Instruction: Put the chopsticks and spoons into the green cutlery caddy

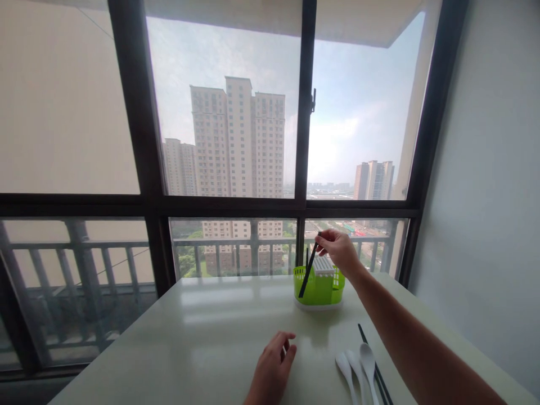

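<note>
the right arm stretches forward and across the counter [219,337], nearly straight, with the bare forearm running up from the lower right corner to the right hand [338,250] at the far edge near the window. that hand is raised above the green holder [319,287], wrist a little bent, fingers pinched narrow around the top end of a black chopstick [309,269]. the chopstick hangs tilted, its upper end at the fingertips and its lower end down to the left, crossing the front of the holder; whether the tip sits inside a compartment or just in front of the wall cannot be told. a white ribbed insert shows in the holder's top.

the left hand [272,368] rests low on the near part of the counter, palm down, fingers loosely curled and close together. something small and pale shows at its fingertips, too small to name, so whether it grips anything cannot be told.

just right of the left hand lie three white spoons [358,365], bowls toward the window, side by side. beside them, touching or nearly so, lie black chopsticks [375,365] pointing diagonally toward the holder.
</note>
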`<state>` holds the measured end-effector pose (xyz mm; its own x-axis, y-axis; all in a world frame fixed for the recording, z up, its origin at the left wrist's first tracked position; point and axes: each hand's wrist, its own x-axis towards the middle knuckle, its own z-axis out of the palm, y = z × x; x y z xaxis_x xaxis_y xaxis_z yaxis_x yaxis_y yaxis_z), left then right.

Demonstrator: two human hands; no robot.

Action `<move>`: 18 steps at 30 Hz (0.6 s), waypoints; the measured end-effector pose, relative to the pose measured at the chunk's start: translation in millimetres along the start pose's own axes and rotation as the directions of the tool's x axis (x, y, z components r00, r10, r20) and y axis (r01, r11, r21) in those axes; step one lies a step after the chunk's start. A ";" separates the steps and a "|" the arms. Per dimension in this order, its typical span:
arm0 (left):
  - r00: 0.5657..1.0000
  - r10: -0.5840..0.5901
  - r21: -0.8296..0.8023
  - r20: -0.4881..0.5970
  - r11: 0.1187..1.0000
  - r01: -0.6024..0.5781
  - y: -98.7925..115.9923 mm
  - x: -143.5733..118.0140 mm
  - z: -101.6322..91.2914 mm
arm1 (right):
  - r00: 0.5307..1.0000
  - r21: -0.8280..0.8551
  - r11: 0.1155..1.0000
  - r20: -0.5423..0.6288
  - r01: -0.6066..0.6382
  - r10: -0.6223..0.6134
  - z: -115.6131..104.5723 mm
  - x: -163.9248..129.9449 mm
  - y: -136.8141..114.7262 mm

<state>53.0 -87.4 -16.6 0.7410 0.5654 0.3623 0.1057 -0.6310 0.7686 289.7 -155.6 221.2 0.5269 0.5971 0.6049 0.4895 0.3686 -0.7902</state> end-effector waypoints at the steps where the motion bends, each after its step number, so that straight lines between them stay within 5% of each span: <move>1: 1.000 0.003 0.008 0.007 1.000 -0.003 -0.1 0.1 0.9 | 0.998 -0.041 0.999 -0.053 0.014 -0.016 -5.0 19.4 0.9; 6: 0.999 0.014 0.062 0.041 0.998 -0.016 -0.3 0.6 4.2 | 0.986 -0.234 0.964 -0.134 -0.127 0.097 0.5 66.6 38.9; 12: 0.998 0.016 0.096 0.065 0.995 -0.022 -4.2 1.6 7.2 | 0.958 -0.343 0.895 -0.091 -0.286 0.271 25.9 56.2 92.7; 18: 0.997 -0.019 0.104 0.071 0.995 0.012 -5.3 1.4 8.3 | 0.905 -0.427 0.808 -0.062 -0.405 0.421 35.9 56.4 115.3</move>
<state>59.0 -87.7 -24.5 0.7837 0.5386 0.3093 0.1829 -0.6760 0.7138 350.9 -53.8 160.6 0.7257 0.6516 0.2207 0.4789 -0.2482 -0.8420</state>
